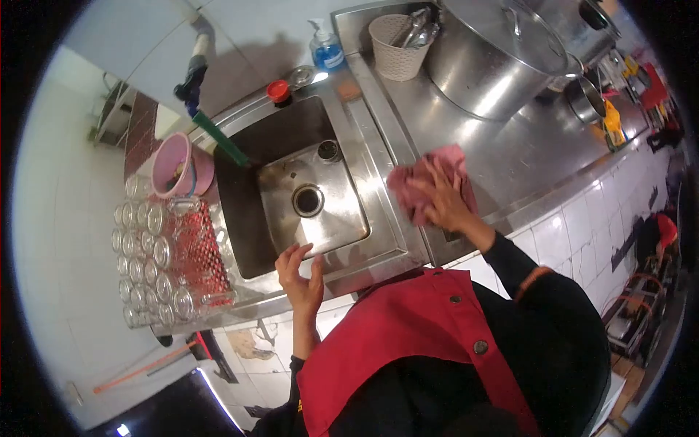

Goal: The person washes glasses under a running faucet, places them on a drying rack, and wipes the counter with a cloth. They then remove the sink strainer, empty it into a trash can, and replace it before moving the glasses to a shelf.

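**Right hand flat on the pink cloth beside the sink**

From my remote seat I saw the right hand (445, 204) pressed flat on a pink cloth (429, 182), fingers spread over the crumpled fabric rather than pinched around it. The cloth lay on the steel counter (510, 153), just right of the sink (291, 189) and close to the counter's front edge.

The left hand (300, 273) rested empty at the sink's front rim, fingers loosely apart and slightly curled, holding nothing.

Moving outward, I noted the basin looked bare apart from its drain (307, 200). A green hose (220, 140) ran down from the tap at the wall into the back left of the basin. Left of the sink stood a rack of glasses (156, 255), packed in rows, with a pink bowl (175, 166) just behind it. On the back ledge sat a red lid (277, 90) and a blue soap bottle (327, 49). Behind the cloth, well apart from it, I saw a white basket (397, 47) of utensils, just beside a large steel pot (495, 58).
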{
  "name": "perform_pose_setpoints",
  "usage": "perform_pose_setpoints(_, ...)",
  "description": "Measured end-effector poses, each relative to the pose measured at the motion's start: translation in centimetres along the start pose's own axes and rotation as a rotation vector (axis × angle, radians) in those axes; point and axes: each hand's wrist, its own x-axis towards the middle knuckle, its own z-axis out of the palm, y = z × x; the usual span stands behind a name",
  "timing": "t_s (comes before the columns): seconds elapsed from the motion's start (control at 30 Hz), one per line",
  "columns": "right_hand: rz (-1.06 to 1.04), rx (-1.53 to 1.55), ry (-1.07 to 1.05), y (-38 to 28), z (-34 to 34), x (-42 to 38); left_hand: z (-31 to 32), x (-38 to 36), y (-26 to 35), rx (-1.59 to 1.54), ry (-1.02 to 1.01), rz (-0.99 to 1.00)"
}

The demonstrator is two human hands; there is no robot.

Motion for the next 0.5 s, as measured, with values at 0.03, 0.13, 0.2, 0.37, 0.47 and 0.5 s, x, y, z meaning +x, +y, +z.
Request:
perform_pose_setpoints(0.03, -0.033, -0.022, 0.069, 1.7, 0.7, 2.2, 0.1, -0.1, 0.5, 0.003, -0.008, 0.007)
perform_pose_setpoints(0.13, 0.039, -0.155, 0.161, 5.4, 0.5, 9.4, 0.3, -1.0, 1.5, 0.008, 0.002, -0.009)
perform_pose_setpoints(0.2, 0.044, -0.217, 0.196, 7.5, 0.7, 12.0, 0.3, -2.0, 1.6, 0.007, 0.006, -0.041)
perform_pose_setpoints(0.37, 0.317, -0.311, 0.021, 4.2, -2.2, 12.3, -2.0, -6.7, -0.1, 0.071, 0.167, -0.174)
perform_pose_setpoints(0.47, 0.406, -0.343, -0.292, 3.9, -4.7, 11.1, -3.7, -10.9, -2.3, 0.123, 0.228, -0.381)
perform_pose_setpoints(0.5, 0.402, -0.369, -0.363, 4.7, -4.8, 11.4, -4.1, -12.2, -3.0, 0.130, 0.273, -0.454)
